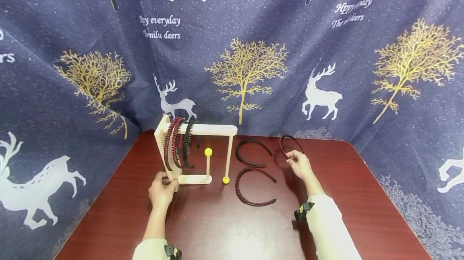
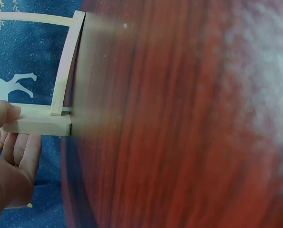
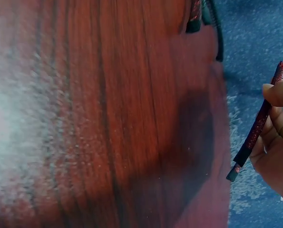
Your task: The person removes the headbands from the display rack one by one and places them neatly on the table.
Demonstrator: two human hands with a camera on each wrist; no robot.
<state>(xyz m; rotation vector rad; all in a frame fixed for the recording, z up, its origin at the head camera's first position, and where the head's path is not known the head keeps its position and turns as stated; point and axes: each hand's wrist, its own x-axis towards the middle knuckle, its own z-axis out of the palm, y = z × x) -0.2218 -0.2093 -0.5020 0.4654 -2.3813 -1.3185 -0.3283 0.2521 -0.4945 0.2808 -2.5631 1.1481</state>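
1. The right hand (image 1: 299, 165) pinches a dark red headband (image 3: 258, 126) between thumb and fingers, over the far right part of the table
2. The left hand (image 1: 162, 192) is clamped on the lower end of a pale wooden rack (image 1: 217, 130), thumb above and fingers beneath
3. Over the rack's upper bar hang at least three toothed headbands (image 1: 176, 141), two red and at least one black; overlap makes a surer count impossible
4. The rack bears two yellow balls, one atop a short post (image 1: 208, 152), one at the foot of a longer rod (image 1: 226, 180)
5. Between rack and right hand lie two headbands, open ends to the right: a black one (image 1: 239, 155) farther back, a dark red-brown one (image 1: 238, 187) nearer
6. The table (image 1: 203, 219) is reddish-brown with dark grain, glossy, bright glare at its near side
7. Blue cloth (image 1: 250, 18) hangs behind and at both sides, printed with white deer and three gold trees
8. Its white lettering, partly lost in folds, reads "everyday" and "milu deers" at left, "Hppy" and "deers" at right
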